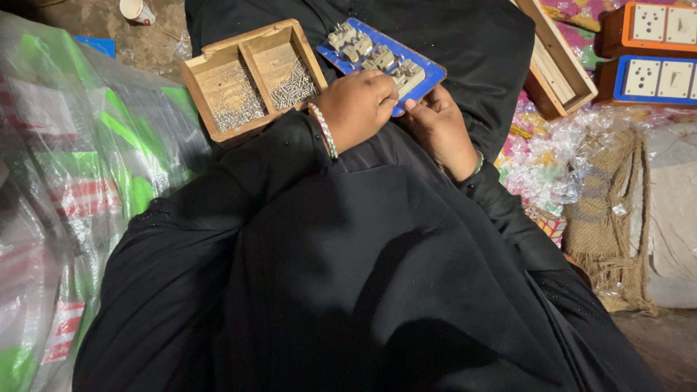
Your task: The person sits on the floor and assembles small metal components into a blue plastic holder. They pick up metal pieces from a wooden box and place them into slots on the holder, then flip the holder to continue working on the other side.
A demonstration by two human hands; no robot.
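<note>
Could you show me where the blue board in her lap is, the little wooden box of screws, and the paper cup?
blue board [421, 69], head view: bare blue edge at its right end.
wooden box [194, 78], head view: its left wall.
paper cup [136, 10], head view: its side, top of the picture.

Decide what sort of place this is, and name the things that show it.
Probably an informal home workshop for assembling electrical switchboards, worked seated on the floor. Signs: the blue board in both hands, a wooden box of small screws, and finished boards stacked at the right.
</note>
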